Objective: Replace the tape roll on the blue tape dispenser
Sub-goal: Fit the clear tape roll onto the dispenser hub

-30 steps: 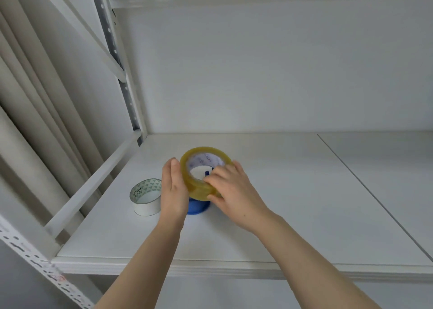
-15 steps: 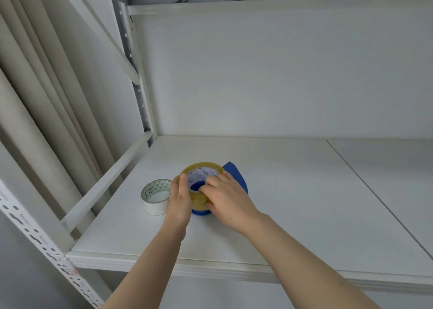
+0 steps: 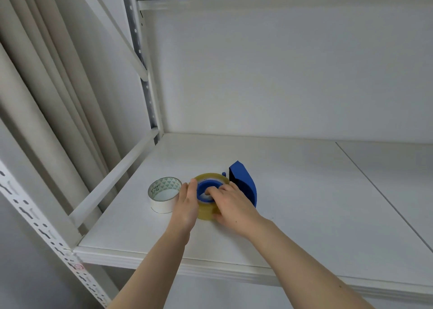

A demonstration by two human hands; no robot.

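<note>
Hands meet over the blue tape dispenser [image 3: 243,184], which lies on the white shelf [image 3: 293,203] toward its front-left corner. A yellowish clear tape roll [image 3: 207,211] sits around the dispenser's blue hub [image 3: 203,192], lying flat, with the hub showing through the roll's centre. The dispenser's curved blue cover stands up just behind and to the right of the roll.

The left hand [image 3: 186,204] presses flat against the left side of the roll, fingers extended and together, thumb tip at the roll's upper rim. The right hand [image 3: 234,205] lies over the right half of the roll, its fingers [image 3: 214,191] curled down onto the hub and the roll's inner edge, its thumb against the roll's near outer wall. Between them the two hands hold the roll.

A second roll with a white outer side and green-triangle-printed core [image 3: 165,195] stands on the shelf just left of the left hand, nearer the shelf's left edge.
</note>
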